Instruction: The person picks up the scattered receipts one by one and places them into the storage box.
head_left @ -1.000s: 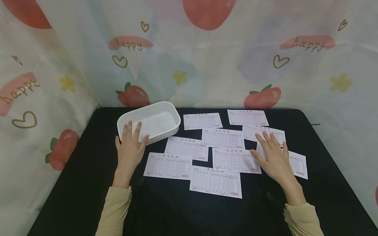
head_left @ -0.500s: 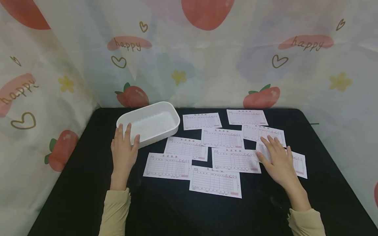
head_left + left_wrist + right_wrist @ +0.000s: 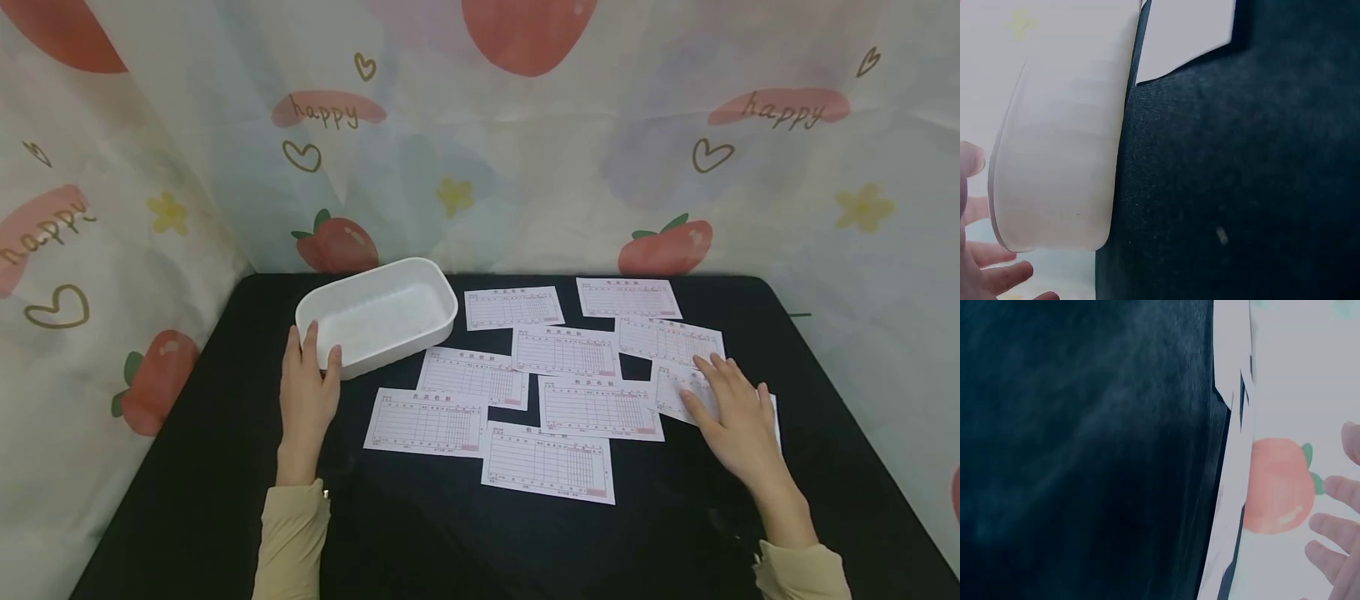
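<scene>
A white rectangular plastic tub (image 3: pixel 390 354) sits at the back left of the black table. My left hand (image 3: pixel 306 396) is at its near left corner, fingers extended by the rim; the left wrist view shows the fingertips (image 3: pixel 1016 275) spread beside the tub's end wall (image 3: pixel 1060 187). Several printed receipt slips lie to the right, some overlapping, including one in front (image 3: pixel 547 462) and one at the back (image 3: pixel 513 308). Over the rightmost slips, my right hand (image 3: pixel 738 425) hovers palm down, fingers loosely spread, hiding part of a slip (image 3: pixel 671 387). Neither hand holds anything.
The black table (image 3: pixel 525 550) reaches back to a curtain (image 3: pixel 525 167) printed with fruit, hearts and the word "happy". Another curtain side (image 3: pixel 97 350) runs along the table's left edge.
My left hand has drawn back from over the tub to its near left corner. My right hand has shifted right and toward me above the slips. Tub and slips have stayed put.
</scene>
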A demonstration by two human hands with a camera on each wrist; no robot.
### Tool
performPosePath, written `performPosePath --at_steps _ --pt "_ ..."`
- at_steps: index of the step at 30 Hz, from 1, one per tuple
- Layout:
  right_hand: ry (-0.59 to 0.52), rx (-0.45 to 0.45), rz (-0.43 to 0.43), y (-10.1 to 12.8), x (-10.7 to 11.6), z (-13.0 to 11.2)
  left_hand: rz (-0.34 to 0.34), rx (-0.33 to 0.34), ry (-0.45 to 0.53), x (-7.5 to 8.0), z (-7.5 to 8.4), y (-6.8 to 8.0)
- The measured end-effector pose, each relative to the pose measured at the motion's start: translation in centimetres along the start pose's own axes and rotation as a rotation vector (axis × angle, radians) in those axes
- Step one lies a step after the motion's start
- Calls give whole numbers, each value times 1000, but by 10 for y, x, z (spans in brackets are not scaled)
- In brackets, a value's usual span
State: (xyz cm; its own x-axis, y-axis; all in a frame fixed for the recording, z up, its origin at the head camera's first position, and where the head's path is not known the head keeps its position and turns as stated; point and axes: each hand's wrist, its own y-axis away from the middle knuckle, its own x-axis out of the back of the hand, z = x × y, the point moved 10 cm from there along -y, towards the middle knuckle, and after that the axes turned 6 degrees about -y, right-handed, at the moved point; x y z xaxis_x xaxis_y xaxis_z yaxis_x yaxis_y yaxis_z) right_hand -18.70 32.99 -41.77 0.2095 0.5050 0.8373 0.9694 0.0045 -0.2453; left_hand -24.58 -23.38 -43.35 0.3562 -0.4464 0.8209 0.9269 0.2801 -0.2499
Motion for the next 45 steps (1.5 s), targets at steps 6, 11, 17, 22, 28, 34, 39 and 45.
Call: performPosePath --at_steps 6,11,17,22,28,34,39,45 --pt "5 -18 18 4 7 11 -27 39 29 -5 -9 0" --pt "-1 -35 37 6 13 24 -48 47 64 -8 -12 0" --pt "-23 -53 53 8 22 41 -78 70 143 -11 -16 3" --pt "-27 -83 38 8 29 56 -78 80 196 -12 -18 3" --pt "-11 -132 -9 7 28 76 -54 85 237 -12 -20 1" --pt "-11 -173 -78 6 21 95 -18 80 264 -11 -21 0" --pt "-24 -189 -122 6 17 106 -8 79 282 -11 -22 0" --pt "2 -218 -186 6 11 114 0 79 296 -11 -22 1"
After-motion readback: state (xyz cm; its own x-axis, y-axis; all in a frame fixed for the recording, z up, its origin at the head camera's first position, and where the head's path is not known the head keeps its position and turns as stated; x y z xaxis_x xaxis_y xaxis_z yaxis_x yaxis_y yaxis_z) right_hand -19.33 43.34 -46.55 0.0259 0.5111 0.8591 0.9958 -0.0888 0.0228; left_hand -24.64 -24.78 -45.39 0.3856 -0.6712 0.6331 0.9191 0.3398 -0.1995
